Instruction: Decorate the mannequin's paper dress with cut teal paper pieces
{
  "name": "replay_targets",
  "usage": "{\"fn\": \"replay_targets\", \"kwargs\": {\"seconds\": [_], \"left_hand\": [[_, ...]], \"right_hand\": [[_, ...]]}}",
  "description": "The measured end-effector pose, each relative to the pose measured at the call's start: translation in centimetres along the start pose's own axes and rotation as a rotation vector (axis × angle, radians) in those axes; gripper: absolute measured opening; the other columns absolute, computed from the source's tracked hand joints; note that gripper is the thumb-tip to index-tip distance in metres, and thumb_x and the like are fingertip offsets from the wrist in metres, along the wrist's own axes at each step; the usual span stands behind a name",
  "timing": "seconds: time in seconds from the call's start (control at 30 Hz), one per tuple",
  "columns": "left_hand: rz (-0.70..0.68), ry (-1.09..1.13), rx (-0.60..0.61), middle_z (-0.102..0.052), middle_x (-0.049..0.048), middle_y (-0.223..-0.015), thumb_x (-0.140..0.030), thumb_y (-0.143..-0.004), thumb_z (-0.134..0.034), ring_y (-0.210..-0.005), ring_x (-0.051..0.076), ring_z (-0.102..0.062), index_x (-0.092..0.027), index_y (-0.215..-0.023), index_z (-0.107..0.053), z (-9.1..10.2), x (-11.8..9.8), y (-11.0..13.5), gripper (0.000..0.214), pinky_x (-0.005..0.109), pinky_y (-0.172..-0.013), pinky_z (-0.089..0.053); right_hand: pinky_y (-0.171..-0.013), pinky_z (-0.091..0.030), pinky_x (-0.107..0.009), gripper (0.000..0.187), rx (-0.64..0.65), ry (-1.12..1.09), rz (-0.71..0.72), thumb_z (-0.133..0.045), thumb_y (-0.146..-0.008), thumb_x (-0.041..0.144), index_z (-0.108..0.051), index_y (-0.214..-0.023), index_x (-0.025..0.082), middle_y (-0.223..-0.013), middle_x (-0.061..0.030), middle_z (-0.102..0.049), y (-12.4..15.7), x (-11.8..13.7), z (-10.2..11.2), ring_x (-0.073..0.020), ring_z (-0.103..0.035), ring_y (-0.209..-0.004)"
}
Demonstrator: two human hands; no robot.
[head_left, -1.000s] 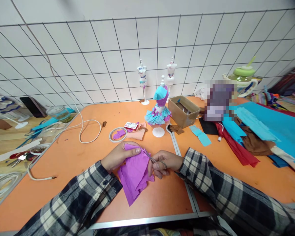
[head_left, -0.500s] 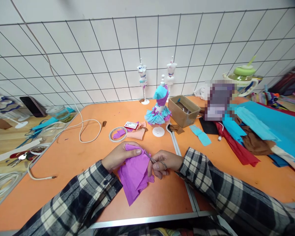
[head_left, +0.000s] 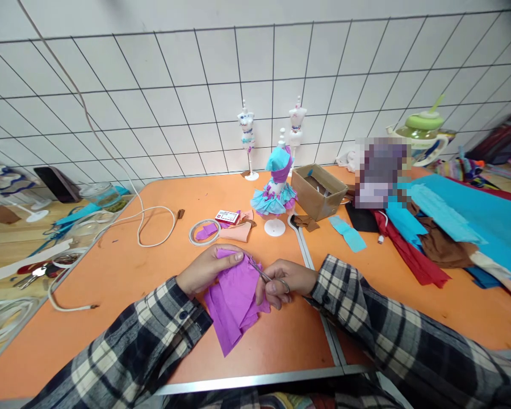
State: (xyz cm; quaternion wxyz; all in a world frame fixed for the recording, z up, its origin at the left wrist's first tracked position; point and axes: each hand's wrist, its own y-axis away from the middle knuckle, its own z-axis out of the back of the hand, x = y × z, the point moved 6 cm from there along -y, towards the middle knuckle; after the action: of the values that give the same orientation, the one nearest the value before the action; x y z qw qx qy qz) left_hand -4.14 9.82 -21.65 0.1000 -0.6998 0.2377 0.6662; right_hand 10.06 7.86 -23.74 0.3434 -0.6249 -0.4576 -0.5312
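Note:
My left hand (head_left: 206,267) pinches the top edge of a folded purple crepe paper (head_left: 234,304) that hangs down over the orange table (head_left: 123,272). My right hand (head_left: 283,279) is closed around small metal scissors (head_left: 262,275), whose blades point up-left into the paper's upper edge, close to my left fingertips. Both sleeves are plaid.
Behind my hands stand a small mannequin in a blue and purple paper dress (head_left: 276,190), two bare mannequins (head_left: 247,133), a cardboard box (head_left: 319,192), a tape ring (head_left: 202,232) and a white cable (head_left: 153,224). Blue, red and brown paper sheets (head_left: 434,227) are piled at the right.
Almost nothing has moved. The purple paper's upper right edge has shifted slightly at the scissor blades.

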Motion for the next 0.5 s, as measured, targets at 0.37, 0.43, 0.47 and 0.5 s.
{"fn": "replay_targets", "kwargs": {"seconds": [0.37,0.43,0.47,0.5], "left_hand": [[0.01,0.023,-0.065,-0.06,-0.0015,-0.062,-0.034,-0.081,-0.067,-0.056,0.009,-0.05,-0.012,-0.07,-0.065,0.3,0.19,-0.06,0.024,0.021,-0.056,-0.04],[0.002,0.026,-0.045,-0.06,-0.0014,-0.063,-0.033,-0.081,-0.067,-0.056,0.009,-0.049,-0.012,-0.072,-0.066,0.11,0.07,-0.06,0.023,0.021,-0.056,-0.04],[-0.001,0.028,-0.04,-0.061,-0.0012,-0.064,-0.033,-0.081,-0.067,-0.056,0.01,-0.05,-0.013,-0.073,-0.067,0.04,0.01,-0.05,0.022,0.021,-0.057,-0.041],[-0.001,0.03,-0.039,-0.061,-0.001,-0.064,-0.033,-0.081,-0.067,-0.057,0.01,-0.05,-0.013,-0.073,-0.067,0.01,-0.02,-0.04,0.022,0.022,-0.057,-0.041]], "right_hand": [[-0.037,-0.031,-0.016,0.055,0.025,0.001,0.039,-0.061,-0.076,0.06,-0.067,-0.089,0.007,-0.057,0.0011,-0.059,-0.04,0.29,-0.13,-0.0039,-0.044,-0.039],[-0.037,-0.032,-0.016,0.057,0.023,0.013,0.03,-0.062,-0.075,0.062,-0.067,-0.089,0.007,-0.057,0.0011,-0.059,-0.06,0.3,-0.15,-0.0041,-0.044,-0.039],[-0.037,-0.031,-0.016,0.057,0.021,0.019,0.025,-0.062,-0.074,0.062,-0.067,-0.089,0.007,-0.057,0.0011,-0.059,-0.06,0.29,-0.15,-0.0042,-0.044,-0.039],[-0.037,-0.031,-0.016,0.057,0.021,0.024,0.022,-0.062,-0.074,0.062,-0.067,-0.089,0.008,-0.057,0.0011,-0.06,-0.07,0.27,-0.14,-0.0044,-0.044,-0.039]]}}
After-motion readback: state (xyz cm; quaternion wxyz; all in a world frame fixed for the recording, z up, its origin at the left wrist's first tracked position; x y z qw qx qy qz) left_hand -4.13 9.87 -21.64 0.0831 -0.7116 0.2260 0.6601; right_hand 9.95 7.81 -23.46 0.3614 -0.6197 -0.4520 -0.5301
